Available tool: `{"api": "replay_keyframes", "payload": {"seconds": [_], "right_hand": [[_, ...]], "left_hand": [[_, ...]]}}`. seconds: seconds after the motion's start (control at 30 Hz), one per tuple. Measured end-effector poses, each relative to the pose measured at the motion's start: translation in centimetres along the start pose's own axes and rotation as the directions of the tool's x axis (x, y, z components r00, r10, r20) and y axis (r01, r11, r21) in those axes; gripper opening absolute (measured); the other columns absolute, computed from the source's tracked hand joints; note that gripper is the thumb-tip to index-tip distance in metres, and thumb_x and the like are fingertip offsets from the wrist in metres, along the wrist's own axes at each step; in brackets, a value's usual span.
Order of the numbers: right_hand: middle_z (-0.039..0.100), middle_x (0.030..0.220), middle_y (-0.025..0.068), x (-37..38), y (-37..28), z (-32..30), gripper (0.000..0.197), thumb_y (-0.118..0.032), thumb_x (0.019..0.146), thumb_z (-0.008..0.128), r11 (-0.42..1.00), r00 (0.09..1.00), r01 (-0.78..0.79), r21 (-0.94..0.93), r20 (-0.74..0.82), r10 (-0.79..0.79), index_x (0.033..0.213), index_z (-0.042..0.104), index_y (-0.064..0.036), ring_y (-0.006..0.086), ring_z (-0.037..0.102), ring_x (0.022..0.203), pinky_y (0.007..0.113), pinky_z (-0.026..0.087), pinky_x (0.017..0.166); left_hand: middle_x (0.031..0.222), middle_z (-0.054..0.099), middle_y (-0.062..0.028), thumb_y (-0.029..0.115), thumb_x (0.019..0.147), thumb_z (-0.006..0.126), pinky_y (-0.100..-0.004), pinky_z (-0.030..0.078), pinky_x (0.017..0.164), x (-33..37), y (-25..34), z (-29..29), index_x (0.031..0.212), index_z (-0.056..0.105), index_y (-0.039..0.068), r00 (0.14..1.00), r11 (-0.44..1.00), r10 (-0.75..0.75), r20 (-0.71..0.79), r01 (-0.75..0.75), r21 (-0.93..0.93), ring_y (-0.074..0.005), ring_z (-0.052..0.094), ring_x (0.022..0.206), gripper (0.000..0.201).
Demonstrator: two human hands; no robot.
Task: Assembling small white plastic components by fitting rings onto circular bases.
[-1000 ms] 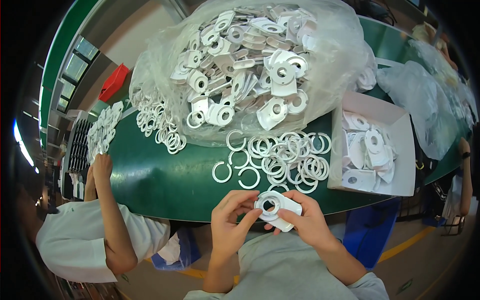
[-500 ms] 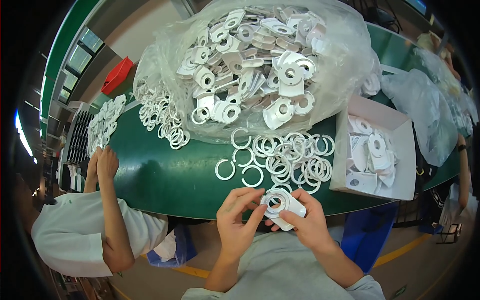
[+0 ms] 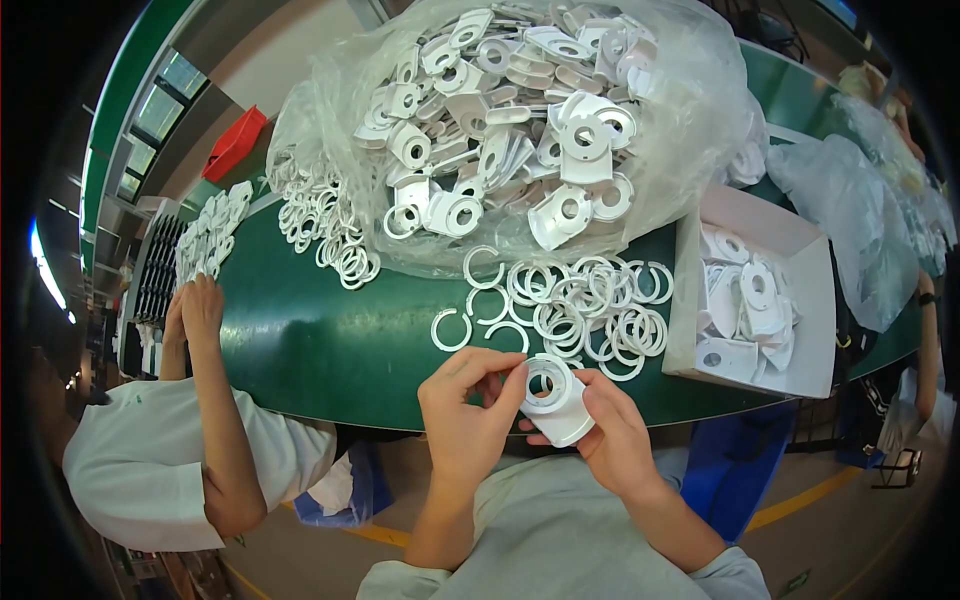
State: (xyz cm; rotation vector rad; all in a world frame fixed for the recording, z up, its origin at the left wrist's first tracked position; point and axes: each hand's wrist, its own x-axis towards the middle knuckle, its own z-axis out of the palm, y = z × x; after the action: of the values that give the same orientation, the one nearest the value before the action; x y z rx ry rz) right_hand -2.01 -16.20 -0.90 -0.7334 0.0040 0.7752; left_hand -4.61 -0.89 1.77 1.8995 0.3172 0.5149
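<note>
In front of me, just off the table's near edge, is a white plastic part (image 3: 565, 422) with a round collar, a hole through it and a flat rounded body. My right hand (image 3: 622, 440) grips its body from the right, thumb along the side and fingers underneath. At the collar's left rim, the thumb and index finger of my left hand (image 3: 462, 410) pinch together; whether a loose ring is between them is hidden. Just beyond lies a pile of white open rings (image 3: 585, 310), a few apart on its left, such as one ring (image 3: 451, 330).
A clear plastic bag (image 3: 690, 130) heaped with white parts covers the far middle of the green table (image 3: 300, 370). More rings (image 3: 325, 225) lie left. A white box (image 3: 820, 330) of parts stands right. On the left a co-worker's hands (image 3: 195, 310) are near other white pieces (image 3: 212, 230).
The white plastic part has tilted and turned, its body now pointing more toward me. My right thumb has slid from its top face to its side. The co-worker's hands moved slightly away from me.
</note>
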Motion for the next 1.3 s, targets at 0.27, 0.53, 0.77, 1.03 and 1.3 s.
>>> {"api": "replay_keyframes", "payload": {"seconds": [0.27,0.53,0.77,1.03,1.3], "right_hand": [[0.055,0.117,0.0186,0.1,0.0,0.0,0.031,-0.008,0.094,0.040,0.999,1.000,-0.005,-0.053,-0.028,0.003,0.123,0.041,0.0040,0.0334,0.062,0.100,0.047,0.055,0.083],[0.057,0.114,0.0160,0.1,0.5,-0.2,0.031,0.005,0.088,0.047,0.992,0.997,0.036,-0.124,-0.064,-0.044,0.118,0.043,0.0036,0.0273,0.063,0.098,0.042,0.058,0.080],[0.060,0.106,0.0171,0.0,0.6,-0.4,0.025,0.007,0.086,0.051,0.969,0.986,0.111,-0.223,-0.095,-0.134,0.110,0.044,0.0040,0.0260,0.066,0.090,0.039,0.060,0.076],[0.060,0.105,0.0208,-0.3,0.4,-0.3,0.021,0.008,0.085,0.050,0.987,0.993,0.086,-0.135,-0.069,-0.096,0.103,0.042,0.0030,0.0308,0.067,0.088,0.042,0.059,0.076],[0.060,0.105,0.0213,-0.2,1.1,-1.0,0.020,0.008,0.084,0.050,0.997,0.995,0.059,-0.047,-0.081,-0.062,0.102,0.043,0.0031,0.0312,0.065,0.092,0.044,0.059,0.077]], "left_hand": [[0.075,0.062,-0.0053,-0.002,0.074,0.069,-0.0203,0.039,0.048,-0.3,0.2,0.5,0.086,0.069,-0.001,1.000,0.998,0.007,-0.013,-0.006,0.058,-0.0071,0.052,0.056,0.012],[0.073,0.062,-0.0051,-0.003,0.072,0.070,-0.0213,0.039,0.047,-1.0,-0.5,1.1,0.084,0.068,0.000,0.995,0.995,0.063,-0.074,-0.056,0.088,-0.0077,0.051,0.054,0.013],[0.079,0.062,-0.0060,-0.003,0.073,0.071,-0.0215,0.040,0.048,-1.6,-0.2,0.8,0.089,0.068,0.000,0.990,0.976,0.137,-0.023,-0.131,0.172,-0.0087,0.052,0.056,0.017],[0.091,0.062,-0.0099,-0.007,0.080,0.062,-0.0219,0.047,0.066,-2.4,-0.5,-0.1,0.104,0.065,-0.004,0.996,0.972,-0.053,0.075,0.069,-0.225,-0.0118,0.059,0.078,0.024],[0.097,0.064,-0.0120,-0.008,0.072,0.068,-0.0229,0.049,0.065,-3.3,-0.8,0.0,0.103,0.068,0.001,0.994,0.992,0.097,0.050,-0.092,-0.091,-0.0145,0.061,0.075,0.032]]}}
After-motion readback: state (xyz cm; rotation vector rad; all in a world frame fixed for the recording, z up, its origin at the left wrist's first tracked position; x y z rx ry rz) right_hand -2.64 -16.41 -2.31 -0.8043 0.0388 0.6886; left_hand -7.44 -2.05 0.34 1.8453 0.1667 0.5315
